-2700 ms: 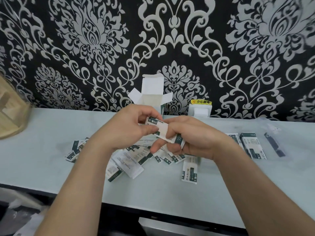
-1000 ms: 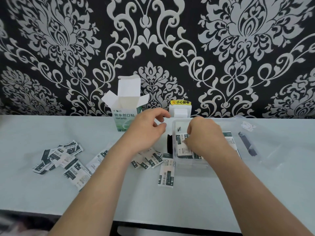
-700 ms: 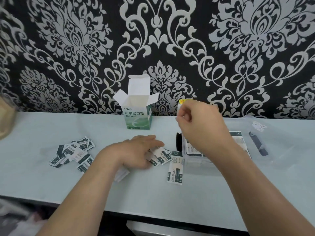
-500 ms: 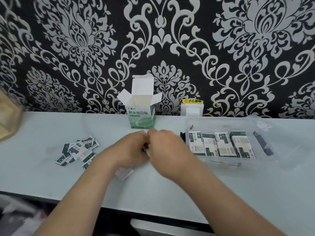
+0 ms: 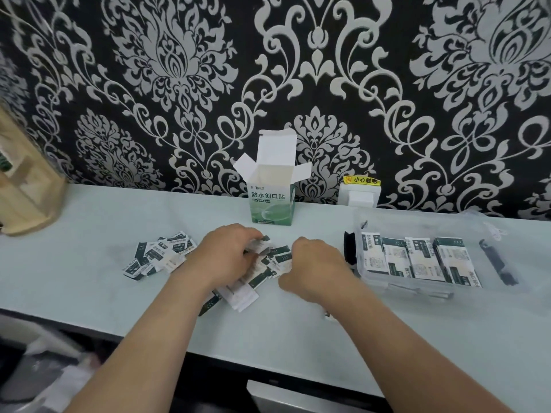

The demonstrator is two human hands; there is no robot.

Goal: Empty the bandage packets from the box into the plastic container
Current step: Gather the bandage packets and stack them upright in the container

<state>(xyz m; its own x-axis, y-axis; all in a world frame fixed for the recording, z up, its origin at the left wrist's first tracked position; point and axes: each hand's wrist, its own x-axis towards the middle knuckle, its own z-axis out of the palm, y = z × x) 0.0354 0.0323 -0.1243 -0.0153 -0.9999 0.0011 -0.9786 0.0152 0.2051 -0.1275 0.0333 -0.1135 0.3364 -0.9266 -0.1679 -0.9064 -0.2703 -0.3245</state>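
At the left of the bench (image 5: 89, 281), a small heap of bandage packets (image 5: 158, 254). Next, the left hand (image 5: 226, 257), grip curled round a packet (image 5: 258, 244) over the middle heap (image 5: 277, 263). Behind, by the wall, the box (image 5: 272, 204), upright, flaps open. Then the right hand (image 5: 319, 269), fingers tucked down on that heap; cannot tell if its grip holds any. At the right, the plastic container (image 5: 402, 289), a row of packets (image 5: 417, 257) standing inside.
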